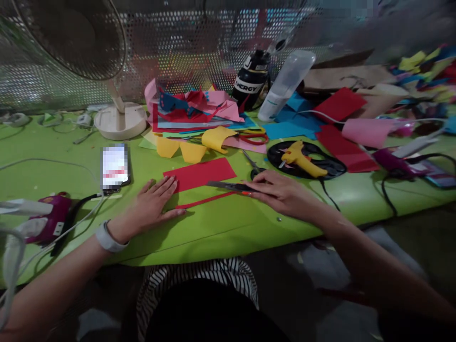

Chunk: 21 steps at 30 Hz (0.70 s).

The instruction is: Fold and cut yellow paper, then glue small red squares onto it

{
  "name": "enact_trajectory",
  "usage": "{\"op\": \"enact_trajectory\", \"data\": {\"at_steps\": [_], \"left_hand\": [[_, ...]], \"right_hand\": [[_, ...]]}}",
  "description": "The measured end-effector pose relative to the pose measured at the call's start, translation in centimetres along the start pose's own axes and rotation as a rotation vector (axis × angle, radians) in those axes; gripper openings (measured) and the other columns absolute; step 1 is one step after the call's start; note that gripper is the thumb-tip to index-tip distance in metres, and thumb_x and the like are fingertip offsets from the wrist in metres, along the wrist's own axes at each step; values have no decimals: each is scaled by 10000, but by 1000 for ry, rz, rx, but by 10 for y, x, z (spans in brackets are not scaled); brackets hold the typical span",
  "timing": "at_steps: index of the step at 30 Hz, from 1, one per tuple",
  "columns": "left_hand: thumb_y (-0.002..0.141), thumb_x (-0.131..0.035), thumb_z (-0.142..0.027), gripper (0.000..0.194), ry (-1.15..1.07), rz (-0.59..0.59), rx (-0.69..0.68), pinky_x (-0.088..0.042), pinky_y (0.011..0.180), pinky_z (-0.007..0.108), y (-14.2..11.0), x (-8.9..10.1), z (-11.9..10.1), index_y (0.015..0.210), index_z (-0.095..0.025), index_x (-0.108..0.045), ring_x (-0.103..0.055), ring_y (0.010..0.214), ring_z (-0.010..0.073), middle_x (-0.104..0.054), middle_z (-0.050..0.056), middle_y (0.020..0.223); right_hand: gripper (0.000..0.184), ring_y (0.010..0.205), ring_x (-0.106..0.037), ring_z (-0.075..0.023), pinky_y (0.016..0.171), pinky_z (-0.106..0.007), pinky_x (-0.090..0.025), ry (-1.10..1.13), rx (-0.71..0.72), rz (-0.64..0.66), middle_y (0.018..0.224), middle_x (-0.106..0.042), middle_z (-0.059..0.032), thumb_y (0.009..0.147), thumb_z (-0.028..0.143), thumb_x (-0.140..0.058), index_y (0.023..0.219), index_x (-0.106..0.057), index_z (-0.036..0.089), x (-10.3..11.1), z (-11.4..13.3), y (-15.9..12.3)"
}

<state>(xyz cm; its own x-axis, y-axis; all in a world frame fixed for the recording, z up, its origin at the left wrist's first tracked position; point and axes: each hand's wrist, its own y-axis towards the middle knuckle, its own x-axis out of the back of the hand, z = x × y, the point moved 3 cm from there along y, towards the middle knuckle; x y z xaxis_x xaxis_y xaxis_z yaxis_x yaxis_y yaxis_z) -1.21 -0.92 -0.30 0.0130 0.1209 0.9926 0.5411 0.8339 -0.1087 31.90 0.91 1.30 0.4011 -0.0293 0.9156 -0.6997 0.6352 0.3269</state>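
Note:
My left hand [156,199] lies flat with fingers spread, its fingertips on the left end of a red paper rectangle [203,174]. A thin red paper strip [206,200] lies along the near side of the rectangle, apart from it, its left end by my left thumb. My right hand [280,192] is closed around a dark, slim utility knife [228,185]. The knife points left, over the near right part of the red paper. Just behind my right fingers are scissors [251,161], their handles partly hidden.
Yellow cut paper [181,149] and a pile of coloured paper [199,109] lie behind. A yellow glue gun [302,159] rests on a black tray [337,167]. A phone [114,166], fan base [121,121], purple power strip [52,218] and cables stand left; bottles [251,80] stand behind.

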Motion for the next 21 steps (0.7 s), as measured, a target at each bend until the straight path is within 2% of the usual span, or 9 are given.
{"op": "enact_trajectory", "data": {"at_steps": [5,11,15,18,21], "left_hand": [[906,-189,-763,893,18,70,31,-136,1206,456,20,10,19,1555,-151,-224,-226,1488,278,-236,118,1605],[924,-156,-732,891,13,49,119,-159,1188,486,54,12,41,1552,-103,-208,-205,1491,297,-217,152,1610],[914,-175,-746,910,51,-10,142,-136,1195,504,57,10,35,1538,-89,-261,-213,1488,311,-260,174,1594],[906,-208,-757,879,48,-83,56,-94,1208,505,51,13,20,1542,-154,-274,-176,1499,299,-242,142,1606],[910,-228,-751,843,-28,-1,-79,-147,1206,455,48,13,7,1545,-198,-270,-189,1499,270,-220,121,1613]], "right_hand": [[367,941,-620,-213,799,-354,-541,-37,-51,-75,1018,-642,-109,1003,350,-443,1272,-641,200,0,-9,-1],[377,929,-626,-243,773,-372,-531,-191,-179,-188,988,-648,-115,995,367,-446,1244,-664,188,5,-31,-6],[385,936,-627,-264,786,-393,-524,-355,-299,-283,964,-650,-115,990,381,-443,1215,-684,181,8,-57,-14],[397,954,-621,-275,769,-388,-517,-418,-364,-257,989,-654,-122,988,387,-434,1187,-696,165,4,-77,-17],[382,934,-612,-278,735,-382,-502,-438,-449,-219,990,-651,-120,974,390,-446,1151,-712,181,-1,-90,-12]]}}
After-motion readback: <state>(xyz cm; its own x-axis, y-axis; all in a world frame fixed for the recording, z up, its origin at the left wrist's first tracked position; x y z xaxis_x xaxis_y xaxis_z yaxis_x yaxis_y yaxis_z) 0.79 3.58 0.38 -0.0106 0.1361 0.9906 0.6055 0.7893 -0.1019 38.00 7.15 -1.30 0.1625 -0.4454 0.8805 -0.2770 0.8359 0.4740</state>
